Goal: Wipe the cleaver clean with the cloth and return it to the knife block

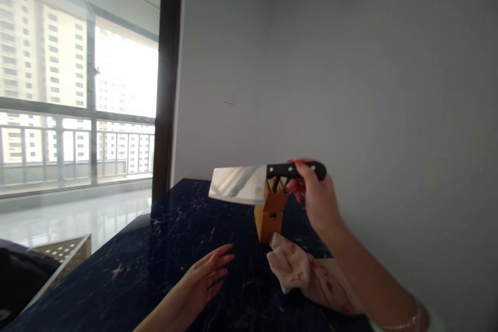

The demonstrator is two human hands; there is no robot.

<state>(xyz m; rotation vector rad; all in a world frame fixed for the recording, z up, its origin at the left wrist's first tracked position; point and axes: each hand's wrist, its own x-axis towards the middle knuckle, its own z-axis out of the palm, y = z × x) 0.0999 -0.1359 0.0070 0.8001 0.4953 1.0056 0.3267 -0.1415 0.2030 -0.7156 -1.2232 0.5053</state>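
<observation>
My right hand (313, 187) grips the black riveted handle of a cleaver (239, 184), holding it up level with the broad blade pointing left. Behind the cleaver stands a wooden knife block (270, 218) on the table, with dark handles showing at its top, partly hidden by the cleaver and my fingers. Low over the table, my left hand (206, 275) is open, fingers apart, with nothing in it. A crumpled white cloth with red marks (291, 267) lies beneath my right forearm, in front of the block.
The dark blue marbled table (175, 238) reaches back to a grey wall (369, 88). At left, a large window (124, 72) looks onto a railing and tall buildings. A chair (73, 259) with a perforated back and a black item stand at the lower left.
</observation>
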